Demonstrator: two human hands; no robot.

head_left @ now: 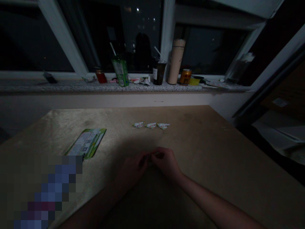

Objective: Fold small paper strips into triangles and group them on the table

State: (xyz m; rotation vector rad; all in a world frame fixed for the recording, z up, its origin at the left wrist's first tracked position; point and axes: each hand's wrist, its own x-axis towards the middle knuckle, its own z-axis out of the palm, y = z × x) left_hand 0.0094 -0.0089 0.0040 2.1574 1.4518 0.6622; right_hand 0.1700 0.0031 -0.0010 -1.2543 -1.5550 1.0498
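My left hand (133, 168) and my right hand (165, 162) meet at the middle of a tan table (214, 152), fingers curled and pinched together over something small that the dim light hides. Beyond them, three small folded paper pieces (151, 125) lie in a row on the table. A green and white leaflet (87, 143) lies flat to the left of my hands.
A stone window sill (59, 86) behind the table holds a green can with a straw (121, 71), a dark bottle (159, 72), a tall beige flask (176, 62), a red jar (101, 76), an orange can (185, 76) and scattered wrappers. Dark windows rise behind.
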